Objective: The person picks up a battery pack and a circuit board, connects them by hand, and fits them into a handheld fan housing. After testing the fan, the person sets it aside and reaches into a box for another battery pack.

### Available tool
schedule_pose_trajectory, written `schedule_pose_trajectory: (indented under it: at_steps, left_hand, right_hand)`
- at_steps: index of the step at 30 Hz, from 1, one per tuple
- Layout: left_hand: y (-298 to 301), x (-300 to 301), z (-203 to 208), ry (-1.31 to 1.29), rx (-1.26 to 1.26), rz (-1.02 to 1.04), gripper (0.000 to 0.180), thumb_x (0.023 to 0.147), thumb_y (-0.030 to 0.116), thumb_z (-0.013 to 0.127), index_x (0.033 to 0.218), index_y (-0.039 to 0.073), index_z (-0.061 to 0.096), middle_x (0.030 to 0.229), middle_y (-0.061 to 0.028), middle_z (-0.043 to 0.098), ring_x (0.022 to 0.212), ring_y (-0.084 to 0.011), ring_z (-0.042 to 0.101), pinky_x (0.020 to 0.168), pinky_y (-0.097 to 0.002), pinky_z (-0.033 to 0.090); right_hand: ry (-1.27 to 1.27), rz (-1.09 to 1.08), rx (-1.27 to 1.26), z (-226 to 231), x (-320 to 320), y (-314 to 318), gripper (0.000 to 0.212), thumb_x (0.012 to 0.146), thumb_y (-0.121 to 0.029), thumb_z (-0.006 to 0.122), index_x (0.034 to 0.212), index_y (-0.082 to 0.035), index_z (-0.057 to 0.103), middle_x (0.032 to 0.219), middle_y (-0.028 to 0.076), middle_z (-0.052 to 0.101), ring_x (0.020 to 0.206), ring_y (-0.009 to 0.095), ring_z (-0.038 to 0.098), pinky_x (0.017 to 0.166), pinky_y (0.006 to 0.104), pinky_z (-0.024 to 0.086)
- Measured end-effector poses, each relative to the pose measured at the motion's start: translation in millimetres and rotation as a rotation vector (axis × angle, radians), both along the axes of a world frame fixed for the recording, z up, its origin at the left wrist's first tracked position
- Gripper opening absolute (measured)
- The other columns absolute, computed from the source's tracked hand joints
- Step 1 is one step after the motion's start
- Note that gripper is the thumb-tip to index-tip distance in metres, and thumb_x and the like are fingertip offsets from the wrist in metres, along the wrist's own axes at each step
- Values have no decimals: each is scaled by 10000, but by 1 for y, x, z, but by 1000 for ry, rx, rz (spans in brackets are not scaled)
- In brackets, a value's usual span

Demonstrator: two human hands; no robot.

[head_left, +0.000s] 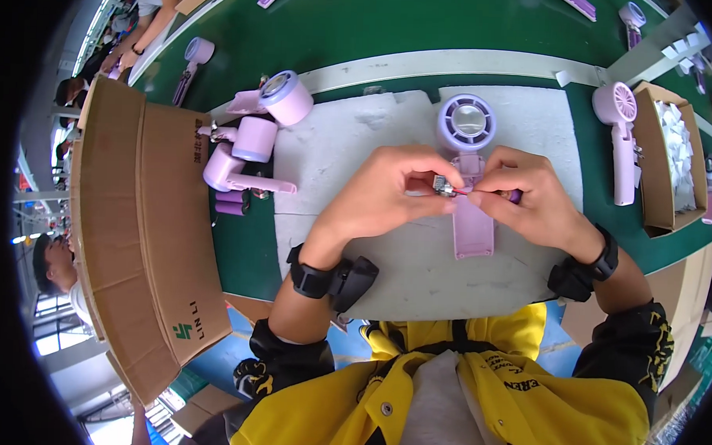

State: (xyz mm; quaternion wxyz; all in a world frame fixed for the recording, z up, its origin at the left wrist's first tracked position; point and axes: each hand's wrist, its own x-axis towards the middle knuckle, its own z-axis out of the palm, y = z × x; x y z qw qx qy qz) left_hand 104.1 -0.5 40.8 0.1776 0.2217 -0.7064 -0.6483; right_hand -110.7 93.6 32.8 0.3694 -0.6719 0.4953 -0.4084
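A pink handheld fan with a lavender round head (445, 125) lies before me, its open handle shell (473, 236) pointing toward my body. Over the fan's neck, my left hand (388, 191) pinches a small silver-and-dark electronic part (443, 185) between thumb and fingers. A short red wire (460, 192) runs from that part to my right hand (530, 189), whose thumb and index fingertips are closed on it. A purple cylinder (515, 196), which looks like a battery cell, shows by the right hand's fingers; most of it is hidden.
White foam sheets (319, 147) cover part of the green table. At left lie several pink fan parts (253, 138) and purple cells (231, 202), beside a tall cardboard box (156, 231). At right, another fan (624, 145) lies near a carton of white pieces (648, 154). Co-workers sit at far left.
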Motion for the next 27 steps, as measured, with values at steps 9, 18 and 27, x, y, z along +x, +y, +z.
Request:
schedule_pose_trajectory:
  at_steps: [9,18,27]
  left_hand:
    - [-4,3,5,-95,191,-12,225,817,-100,676,1020,-5,657,932,-27,654,812,-66,602,720,-208,502]
    - [-4,2,7,-39,252,15,207,815,-96,682,994,4,650,884,-14,649,796,-56,599,708,-208,495]
    - [-3,0,11,-48,124,24,258,798,-112,684,1022,5,635,915,-20,655,823,-78,625,768,-234,532]
  right_hand:
    - [-19,8,27,-1,-2,1,57,780,-18,725,835,-8,730,743,37,526,619,112,489,550,266,368]
    - [-23,3,-14,-2,0,0,45,779,-22,734,820,-5,728,731,29,513,611,110,481,541,270,356]
    - [-23,-22,6,0,1,0,42,803,-26,728,817,12,717,736,31,512,602,100,503,533,261,377]
